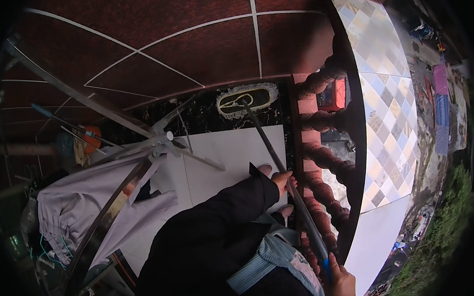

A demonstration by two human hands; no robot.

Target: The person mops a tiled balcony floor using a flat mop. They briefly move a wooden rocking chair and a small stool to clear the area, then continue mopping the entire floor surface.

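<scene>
A flat dust mop (261, 98) with a fringed white edge and a yellow frame lies on the black marbled floor border, close to the dark red tiled wall. Its dark pole slants back toward me. Partway along the pole, my left hand (282, 183) is closed around it. Lower down, beside the blue section near the pole's end, my right hand (341, 282) grips it too. My shoes show partly beneath the pole on the white floor tiles (237, 148).
A metal folding clothes rack (113, 200) stands to my left, with pale trousers (79, 198) hanging on it. A balustrade with twisted red balusters (319, 157) and a patterned tile ledge (382, 129) runs along my right. An orange object (91, 139) sits behind the rack.
</scene>
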